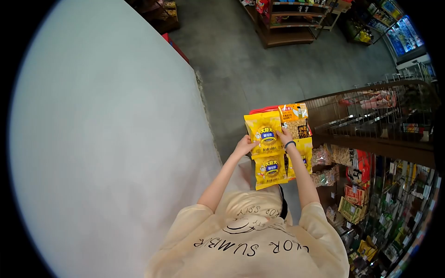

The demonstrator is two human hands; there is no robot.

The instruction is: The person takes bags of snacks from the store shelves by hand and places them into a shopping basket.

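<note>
A yellow snack bag (264, 146) with a blue round label is between my hands. My left hand (244, 146) grips its left edge, and my right hand (284, 136), with a dark band at the wrist, closes on its right edge. Just below it is a second yellow bag (270, 178) with the same label. Another yellow bag (303, 147) shows partly behind my right forearm. Beyond my right hand is a snack bag with an orange top and a clear window (295, 124). Something red (263, 110) peeks out behind the bags; its shape is hidden.
A large white wall (106, 129) fills my left side. To my right runs a brown shelf (371, 146) with wire racks and packaged goods. Across the grey floor (250, 69) stand a display shelf (287, 38) and a lit cooler (405, 37).
</note>
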